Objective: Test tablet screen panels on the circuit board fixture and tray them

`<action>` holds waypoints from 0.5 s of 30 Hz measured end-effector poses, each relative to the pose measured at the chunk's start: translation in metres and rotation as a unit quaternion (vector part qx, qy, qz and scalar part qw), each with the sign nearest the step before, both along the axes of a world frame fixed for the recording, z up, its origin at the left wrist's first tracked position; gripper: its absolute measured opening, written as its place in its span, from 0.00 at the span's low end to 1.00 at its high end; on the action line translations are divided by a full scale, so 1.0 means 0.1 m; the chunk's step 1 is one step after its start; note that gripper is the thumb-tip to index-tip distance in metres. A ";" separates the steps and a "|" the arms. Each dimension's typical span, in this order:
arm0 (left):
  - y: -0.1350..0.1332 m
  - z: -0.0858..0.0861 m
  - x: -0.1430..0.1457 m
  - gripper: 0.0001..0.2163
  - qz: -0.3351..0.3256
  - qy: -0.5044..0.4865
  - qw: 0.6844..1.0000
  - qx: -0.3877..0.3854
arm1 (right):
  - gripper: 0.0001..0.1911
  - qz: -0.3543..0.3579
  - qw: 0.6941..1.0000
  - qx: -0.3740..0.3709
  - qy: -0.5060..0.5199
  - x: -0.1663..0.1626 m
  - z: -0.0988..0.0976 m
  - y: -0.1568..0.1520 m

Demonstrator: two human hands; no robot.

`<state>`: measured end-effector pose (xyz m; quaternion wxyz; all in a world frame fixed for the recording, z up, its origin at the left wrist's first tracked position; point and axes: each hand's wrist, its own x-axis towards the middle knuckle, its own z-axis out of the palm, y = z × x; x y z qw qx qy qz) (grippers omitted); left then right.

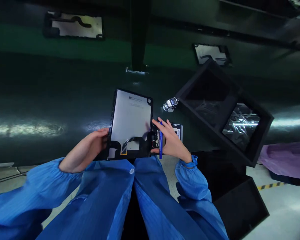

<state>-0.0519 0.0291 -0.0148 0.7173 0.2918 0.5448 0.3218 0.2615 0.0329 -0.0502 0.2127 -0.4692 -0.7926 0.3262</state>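
Left grip (pixel 88 146) is closed on the left edge of the panel (pixel 131 121), with the thumb along the border and the other fingers partly hidden. I suppose that only the border is taken so that the pale face is not pressed. Right grip (pixel 172 140) is rather spread: its thumb and forefinger are apart, both near the opposite edge of the panel, and it also holds a blue stick (pixel 160 143). This stick runs across the gap between thumb and forefinger, probably tucked so because the fingertips can then be used without laying it down. In the same gap one sees a small circuit part (pixel 157 140) with a thin red wire; whether it is joined to the panel, I cannot tell.

The panel is at the near edge of the bench (pixel 65 100), just before the person's lap, which seems a convenient place for both arms. Whether it lies flat or is slightly raised is not clear. Its end with the black strips is turned toward the person, perhaps because these details are then closest to the eyes.

Behind the right wrist lies a printed card (pixel 180 132), and beyond it a small shiny device (pixel 170 104). Further right, a divided tray (pixel 263 133) stands obliquely, with clear plastic (pixel 242 125) inside, apparently within arm's reach.
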 end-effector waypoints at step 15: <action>0.05 -0.31 0.49 0.15 0.135 -0.066 0.959 0.241 | 0.31 -0.361 0.891 0.016 0.273 0.04 0.54 -0.06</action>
